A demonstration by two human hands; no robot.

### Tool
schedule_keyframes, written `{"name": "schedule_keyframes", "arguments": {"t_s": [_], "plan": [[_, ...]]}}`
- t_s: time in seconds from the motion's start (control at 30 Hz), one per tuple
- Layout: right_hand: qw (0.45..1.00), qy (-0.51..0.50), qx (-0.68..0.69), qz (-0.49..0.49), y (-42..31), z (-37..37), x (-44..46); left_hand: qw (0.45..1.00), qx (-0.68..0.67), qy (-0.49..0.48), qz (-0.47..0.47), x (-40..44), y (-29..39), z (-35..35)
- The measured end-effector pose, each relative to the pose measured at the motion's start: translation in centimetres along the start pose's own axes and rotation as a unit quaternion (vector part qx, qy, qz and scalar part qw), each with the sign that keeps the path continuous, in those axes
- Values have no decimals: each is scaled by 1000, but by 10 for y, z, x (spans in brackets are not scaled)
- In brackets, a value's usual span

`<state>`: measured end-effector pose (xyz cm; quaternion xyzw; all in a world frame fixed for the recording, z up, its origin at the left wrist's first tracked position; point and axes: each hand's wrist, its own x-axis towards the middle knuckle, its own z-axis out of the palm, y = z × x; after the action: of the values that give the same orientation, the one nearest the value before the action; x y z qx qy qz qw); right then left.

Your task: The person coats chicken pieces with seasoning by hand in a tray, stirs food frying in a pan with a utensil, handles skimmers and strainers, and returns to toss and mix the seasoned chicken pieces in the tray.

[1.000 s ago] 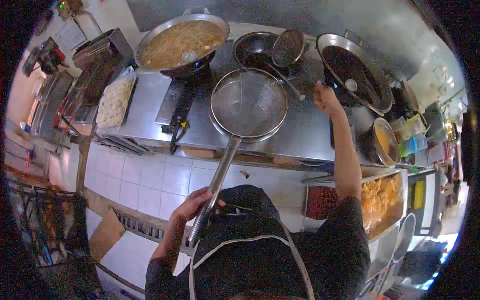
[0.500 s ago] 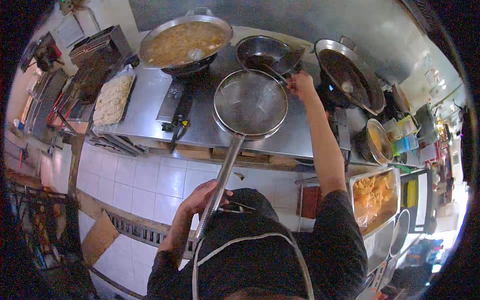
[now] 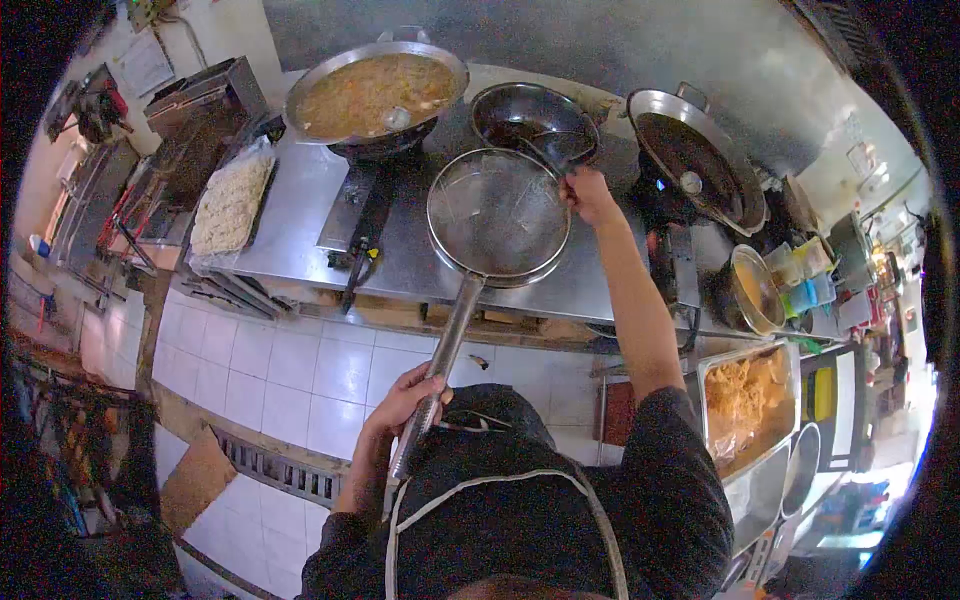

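My left hand point(image 3: 405, 397) is closed round the long metal handle of a large round strainer point(image 3: 498, 215), whose mesh head lies above the steel counter over a second round rim. My right hand point(image 3: 585, 193) grips the end of a ladle point(image 3: 545, 160) at the strainer's right edge. The ladle's handle reaches toward a dark bowl point(image 3: 490, 110) behind the strainer, and its far end is hard to make out in the bowl.
On the steel counter point(image 3: 400, 230) stand a wok of bubbling oil with food point(image 3: 330, 70), a wok of dark liquid point(image 3: 740, 165) and a bag of pale food point(image 3: 232, 205). Right of me is a tray of orange-brown food point(image 3: 795, 370).
My right hand has let go of the smaller dark strainer, moved left and taken hold of the ladle in the bowl. My left hand still holds the large strainer.
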<state>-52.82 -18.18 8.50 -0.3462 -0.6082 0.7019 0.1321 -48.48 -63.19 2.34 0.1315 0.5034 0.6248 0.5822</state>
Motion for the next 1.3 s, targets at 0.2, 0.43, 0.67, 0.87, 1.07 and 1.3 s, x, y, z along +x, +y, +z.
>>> {"name": "schedule_keyframes", "arguments": {"t_s": [0.2,0.43,0.67,0.87,1.07,1.3], "plan": [[996,15,-66,-60,-2,-16,-66,999,-26,43,-10,-3,3,7],[997,-12,73,-10,76,-72,-171,971,-146,188,-25,24,-72,-49],[984,63,124,110,206,-118,-225,949,235,205,49,54,-207,-124],[947,178,188,188,405,-141,-258,942,181,275,-61,35,-238,-125],[807,418,355,221,630,-138,-383,924,225,219,-219,35,-272,-147],[889,381,95,235,539,-151,-477,940,180,140,-252,72,-309,-160]]}}
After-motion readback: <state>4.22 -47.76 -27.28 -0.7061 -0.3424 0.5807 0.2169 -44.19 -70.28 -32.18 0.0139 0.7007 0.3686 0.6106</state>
